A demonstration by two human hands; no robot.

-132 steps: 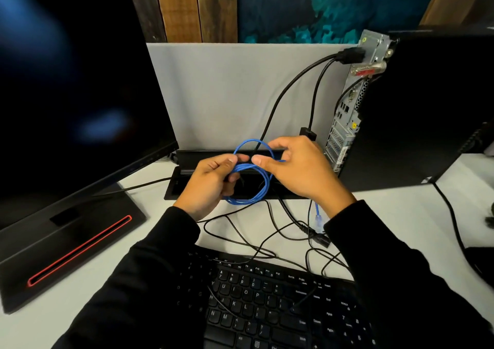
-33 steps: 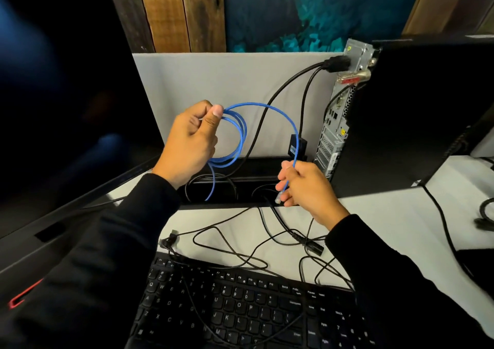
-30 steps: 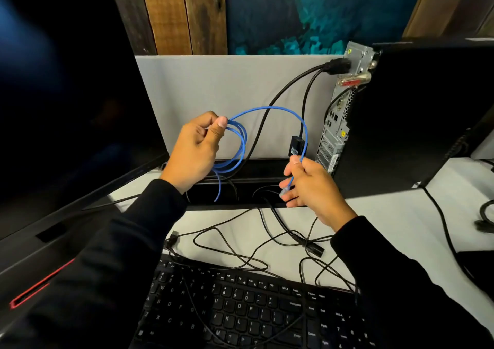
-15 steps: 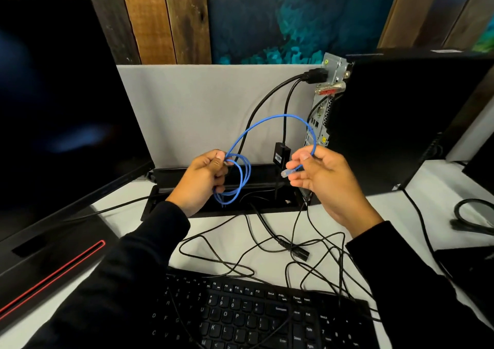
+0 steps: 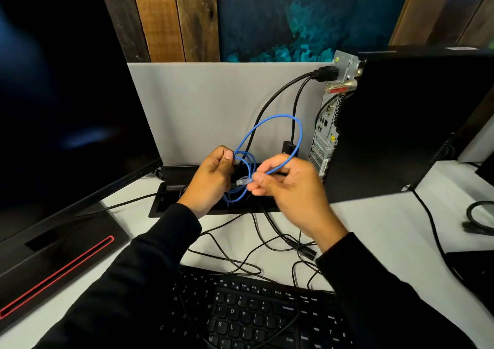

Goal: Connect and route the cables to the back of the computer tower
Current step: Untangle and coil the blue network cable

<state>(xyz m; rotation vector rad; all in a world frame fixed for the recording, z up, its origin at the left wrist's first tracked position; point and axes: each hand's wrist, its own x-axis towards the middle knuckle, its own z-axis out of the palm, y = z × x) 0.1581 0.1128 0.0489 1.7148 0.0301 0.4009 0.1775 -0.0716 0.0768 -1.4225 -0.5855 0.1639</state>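
A thin blue network cable (image 5: 270,122) arcs up in a loop between my hands. My left hand (image 5: 211,179) grips its coiled part above the black cable well (image 5: 171,197). My right hand (image 5: 290,188) pinches the cable just behind its clear plug (image 5: 243,180), which points left toward my left hand. The black computer tower (image 5: 406,124) stands at the right, its silver back panel (image 5: 327,124) facing left. Two black cables (image 5: 280,94) are plugged in near the panel's top.
A dark monitor (image 5: 66,94) on a red-trimmed stand (image 5: 53,271) fills the left. A black keyboard (image 5: 254,314) lies near me, with loose black cables (image 5: 248,249) tangled on the white desk behind it. A grey divider (image 5: 213,108) backs the desk.
My right hand has moved left and down with the plug end, closing on my left hand. The blue loop has narrowed. My left hand holds the coil in about the same place.
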